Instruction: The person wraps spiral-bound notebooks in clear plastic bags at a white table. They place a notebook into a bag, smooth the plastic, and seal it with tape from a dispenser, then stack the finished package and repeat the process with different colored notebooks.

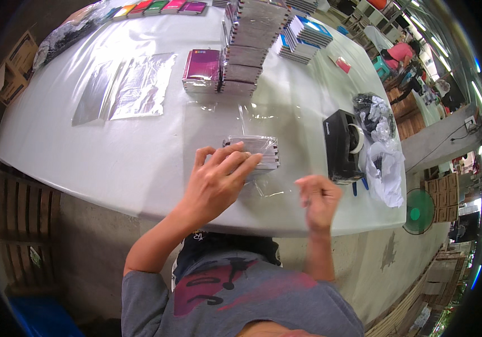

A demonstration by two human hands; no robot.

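A small stack of notebooks [268,150] in clear plastic film lies in front of me, its edges showing dark marks. My left hand [215,177] rests over its near left side, fingers spread and touching the top; the thumb is hidden. Loose clear film [274,192] extends from under the stack on the table. To the right, my right hand [319,199] is raised by the table's front edge, fingers curled together, slightly blurred. Whatever it may pinch is too small to make out. Beyond it stands a black tape dispenser [339,146] with a white roll of tape [356,138].
Behind the stack rise tall piles of wrapped notebooks [246,53] and a purple-covered pile [202,64]. Clear plastic sheets [128,87] lie left on the white table [50,129]. Blue notebooks [306,36] stand farther back. Crumpled plastic [384,163] and blue-handled tools [360,186] flank the dispenser.
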